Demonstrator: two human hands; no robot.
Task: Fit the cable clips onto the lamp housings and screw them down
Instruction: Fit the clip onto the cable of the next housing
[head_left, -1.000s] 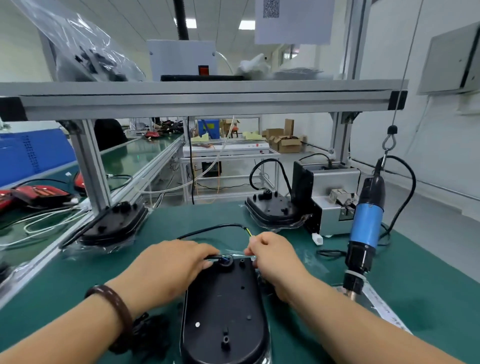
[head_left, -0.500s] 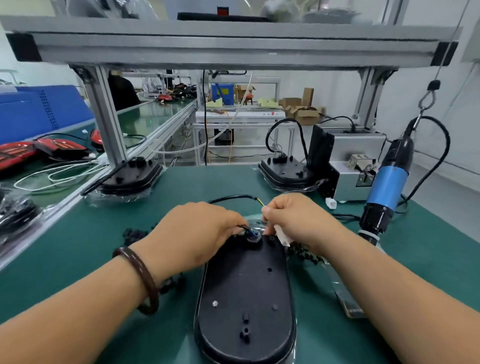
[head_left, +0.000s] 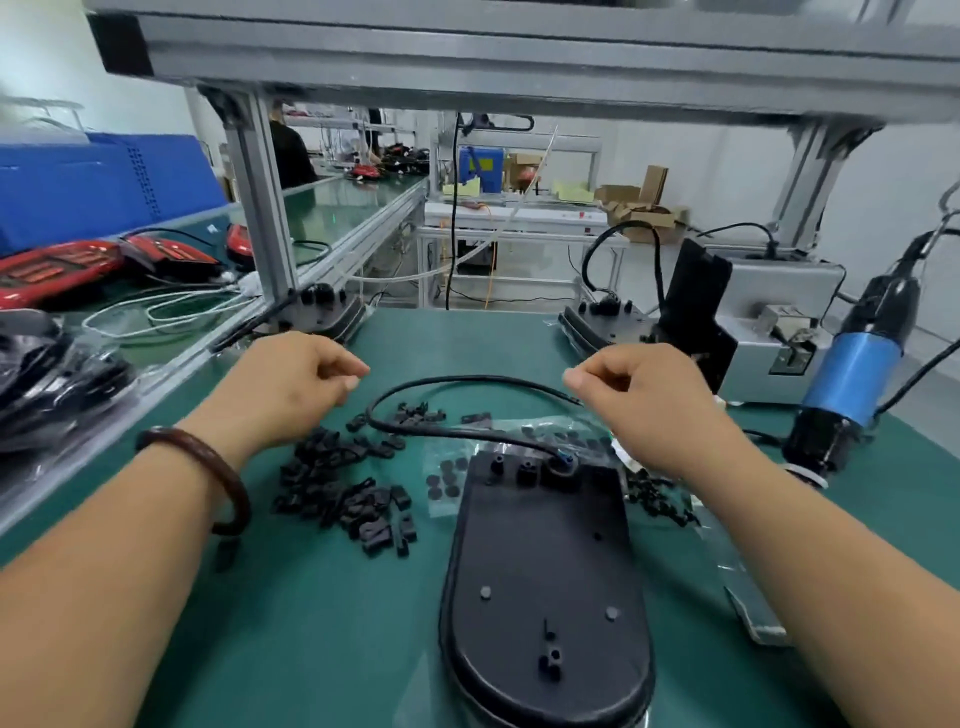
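Note:
A black oval lamp housing (head_left: 545, 561) lies back-up on the green mat in front of me. Its black cable (head_left: 447, 385) loops away from a blue-ringed socket at the far end. A pile of small black cable clips (head_left: 345, 491) lies on the mat left of the housing. My left hand (head_left: 291, 384) hovers above and beyond the clips, fingers loosely curled, holding nothing. My right hand (head_left: 644, 400) hovers beyond the housing's far right corner, thumb and forefinger near the cable's free end, nothing visible between them.
A blue electric screwdriver (head_left: 852, 374) hangs at the right beside a grey screw feeder (head_left: 774, 312). Two more black housings (head_left: 324, 312) (head_left: 602, 317) sit at the far edge of the mat. A clear bag of round pads (head_left: 447, 480) and red lamps (head_left: 57, 270) lie to the left.
Both hands have lifted off the housing's socket end and moved apart. The camera has tilted down, bringing the clip pile into view.

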